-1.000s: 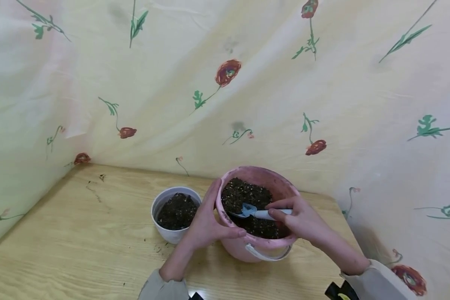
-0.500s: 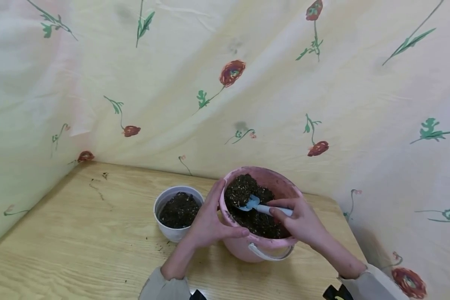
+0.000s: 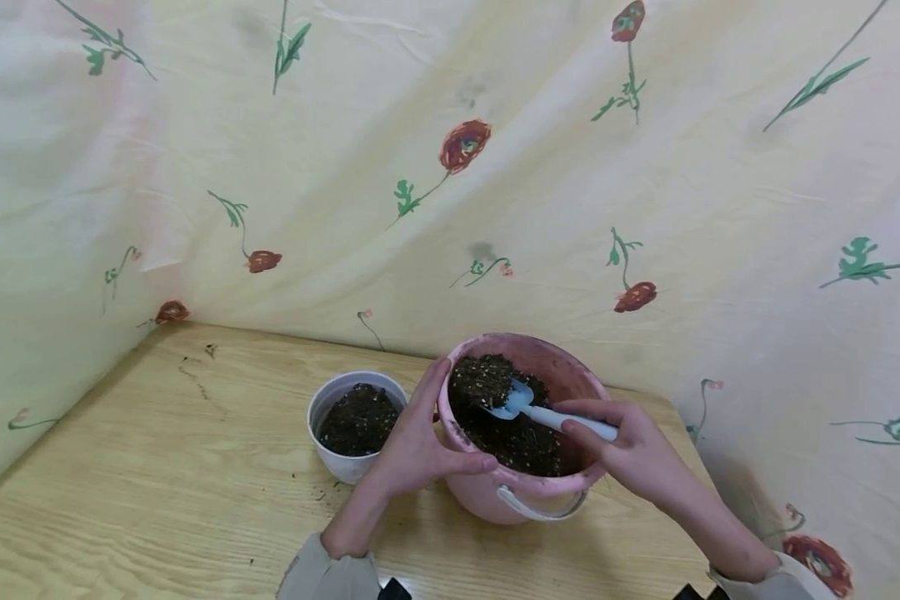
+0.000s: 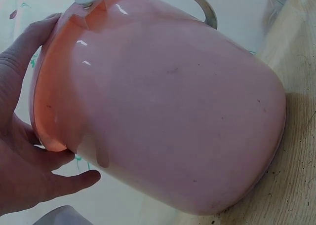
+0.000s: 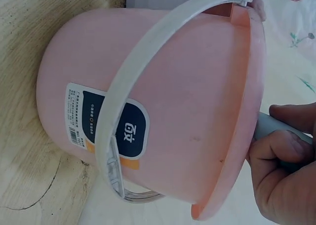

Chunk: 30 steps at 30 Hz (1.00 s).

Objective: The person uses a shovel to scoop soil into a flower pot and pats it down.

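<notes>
A pink bucket (image 3: 480, 498) of dark soil stands on the table. My left hand (image 3: 412, 454) grips its left rim, thumb over the near edge; the left wrist view shows the fingers under the lip. In my right hand (image 3: 637, 450) is a small trowel with a pale handle (image 3: 570, 422) and light-blue blade (image 3: 515, 400). A heap of soil (image 3: 483, 379) lies at the blade, inside the bucket. Left of the bucket, partly behind my left hand, is a white pot (image 3: 345, 468) holding soil. The right wrist view shows the trowel handle (image 5: 276, 125) at the rim.
The bucket's white carrying handle (image 3: 532, 510) hangs down on the near side. Crumbs of soil (image 3: 321, 492) are scattered on the wooden table (image 3: 157, 467). A flowered cloth (image 3: 330, 167) hangs close behind and along both sides.
The trowel has come up out of the soil with a heap on its blade, and my right hand has shifted slightly right. My left hand stays on the rim.
</notes>
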Available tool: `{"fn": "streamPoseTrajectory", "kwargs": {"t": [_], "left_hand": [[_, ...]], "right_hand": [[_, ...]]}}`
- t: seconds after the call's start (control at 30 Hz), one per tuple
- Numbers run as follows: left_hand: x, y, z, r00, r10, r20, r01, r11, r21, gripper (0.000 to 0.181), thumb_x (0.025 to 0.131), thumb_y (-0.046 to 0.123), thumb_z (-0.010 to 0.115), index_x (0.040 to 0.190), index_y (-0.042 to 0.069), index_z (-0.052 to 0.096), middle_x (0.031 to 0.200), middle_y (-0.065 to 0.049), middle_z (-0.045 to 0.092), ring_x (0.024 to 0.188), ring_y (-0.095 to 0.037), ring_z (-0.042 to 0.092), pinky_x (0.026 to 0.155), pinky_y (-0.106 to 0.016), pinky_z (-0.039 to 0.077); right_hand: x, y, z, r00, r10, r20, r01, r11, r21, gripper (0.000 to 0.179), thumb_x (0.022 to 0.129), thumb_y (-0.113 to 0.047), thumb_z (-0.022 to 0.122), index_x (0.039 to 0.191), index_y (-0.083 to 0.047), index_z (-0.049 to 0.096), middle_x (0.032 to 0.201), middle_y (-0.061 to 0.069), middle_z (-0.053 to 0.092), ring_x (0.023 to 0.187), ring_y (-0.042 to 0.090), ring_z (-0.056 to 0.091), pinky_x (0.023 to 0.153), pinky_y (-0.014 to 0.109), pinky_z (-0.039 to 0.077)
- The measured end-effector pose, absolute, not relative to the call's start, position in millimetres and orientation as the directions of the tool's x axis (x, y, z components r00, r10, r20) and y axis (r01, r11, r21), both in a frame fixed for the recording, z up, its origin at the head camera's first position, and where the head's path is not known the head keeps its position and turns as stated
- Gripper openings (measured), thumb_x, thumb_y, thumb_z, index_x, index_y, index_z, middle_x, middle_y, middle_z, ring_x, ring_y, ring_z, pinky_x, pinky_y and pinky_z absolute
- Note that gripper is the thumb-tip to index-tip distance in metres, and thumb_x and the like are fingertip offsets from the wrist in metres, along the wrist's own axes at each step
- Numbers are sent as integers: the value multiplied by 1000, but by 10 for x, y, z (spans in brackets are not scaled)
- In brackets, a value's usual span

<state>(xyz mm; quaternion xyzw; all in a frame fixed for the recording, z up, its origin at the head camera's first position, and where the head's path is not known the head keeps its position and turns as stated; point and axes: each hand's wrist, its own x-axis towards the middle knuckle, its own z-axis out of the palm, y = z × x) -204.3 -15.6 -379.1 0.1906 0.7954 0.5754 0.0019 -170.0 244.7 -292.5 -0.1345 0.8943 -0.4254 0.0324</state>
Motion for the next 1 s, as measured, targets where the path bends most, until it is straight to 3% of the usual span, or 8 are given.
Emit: {"fn": "streamPoseTrajectory", "kwargs": {"t": [0.17,0.4,0.63,1.0], "left_hand": [[-2051,-165,-3799,-929,306,209,293,262,920,129,56,46,92,156,25,13,160,9,8,145,-18,13,115,-51,19],[-2052,-172,-3804,-932,305,197,279,256,926,128,57,46,91,156,26,12,160,12,7,145,-17,13,115,-51,20],[-2057,-165,-3817,-927,307,214,294,245,924,129,57,44,92,156,25,11,160,11,8,145,-17,15,115,-48,22],[-2062,-159,-3812,-925,309,222,306,254,918,129,56,45,92,155,29,10,160,12,8,145,-15,14,116,-47,21]], "right_hand": [[-1616,2472,-2953,-960,-260,105,-242,581,-777,29,95,-17,62,118,-1,66,73,4,59,45,3,31,36,26,34],[-1497,2436,-3030,-962,-193,195,-272,576,-771,26,95,-15,62,118,-5,67,54,-8,39,38,2,28,31,26,30],[-1381,2341,-3154,-934,-82,349,-339,520,-784,25,92,-3,63,116,-1,67,70,-2,64,43,5,39,34,26,34],[-1288,2259,-3150,-923,6,385,-333,487,-807,25,92,-1,62,116,-1,68,76,3,66,44,7,42,36,27,37]]}}
